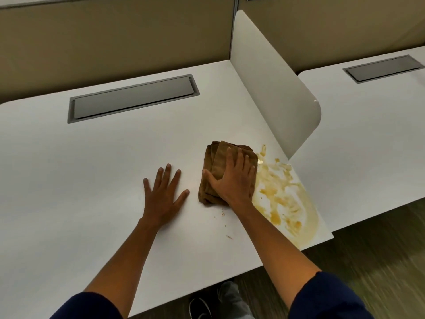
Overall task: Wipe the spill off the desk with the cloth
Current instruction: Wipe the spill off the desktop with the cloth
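Pressing flat on a folded brown cloth, the right hand spreads straight fingers over its top, thumb along the cloth's left edge; this grip lies apart, not curled. The cloth shows several stacked layers at its far end and sits on the white bench, just left of the spill. The spill is a yellowish smear with darker amber blotches, streaked in arcs and reaching the bench's right and near edges. The left hand rests palm-down on the bench beside the cloth, fingers splayed, holding nothing. A white divider stands behind the spill.
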`<state>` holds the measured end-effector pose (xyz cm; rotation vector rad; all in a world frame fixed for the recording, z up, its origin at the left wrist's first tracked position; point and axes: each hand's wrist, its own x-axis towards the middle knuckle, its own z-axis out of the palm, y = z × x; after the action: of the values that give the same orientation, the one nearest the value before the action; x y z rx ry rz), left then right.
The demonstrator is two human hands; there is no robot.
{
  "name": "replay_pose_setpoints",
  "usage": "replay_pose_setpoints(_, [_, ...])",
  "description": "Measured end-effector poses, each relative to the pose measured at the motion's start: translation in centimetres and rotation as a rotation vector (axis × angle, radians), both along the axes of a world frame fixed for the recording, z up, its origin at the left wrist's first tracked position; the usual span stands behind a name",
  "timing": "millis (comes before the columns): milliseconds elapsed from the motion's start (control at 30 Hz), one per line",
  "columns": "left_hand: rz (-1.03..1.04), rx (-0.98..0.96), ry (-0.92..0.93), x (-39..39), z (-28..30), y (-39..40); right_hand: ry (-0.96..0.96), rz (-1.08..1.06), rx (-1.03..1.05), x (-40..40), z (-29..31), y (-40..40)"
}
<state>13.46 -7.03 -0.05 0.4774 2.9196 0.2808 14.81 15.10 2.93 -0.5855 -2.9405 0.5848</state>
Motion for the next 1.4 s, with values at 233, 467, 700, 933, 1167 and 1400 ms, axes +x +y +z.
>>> replay_pose_setpoints(233, [0.000, -0.022, 0.096, 0.2, -1.0, -0.2, -0.124, -0.055, 0.074, -2.4, -1.0, 0.4])
replay_pose_setpoints(467, [0.005, 0.003, 0.111, 0.2, -1.0, -0.3, -0.115, -0.020, 0.147, -2.6, -0.6, 0.2])
replay_pose_setpoints(700, [0.019, -0.006, 0.094, 0.7, -1.2, -0.3, -0.123, 0.038, 0.153, 0.0, -1.1, -0.8])
replay_pose_setpoints(933, [0.034, -0.005, 0.088, 3.1, -1.2, -0.8, -0.124, 0.090, 0.164, 4.5, -0.8, -2.5])
replay_pose_setpoints(1167, [0.025, -0.002, 0.070, 3.7, -0.7, -0.9, -0.144, 0.093, 0.169, 10.0, -0.9, -4.2])
replay_pose_setpoints(1400, [0.010, 0.007, 0.055, 3.7, -0.5, -0.9, -0.161, 0.067, 0.130, 14.0, -1.2, -5.5])
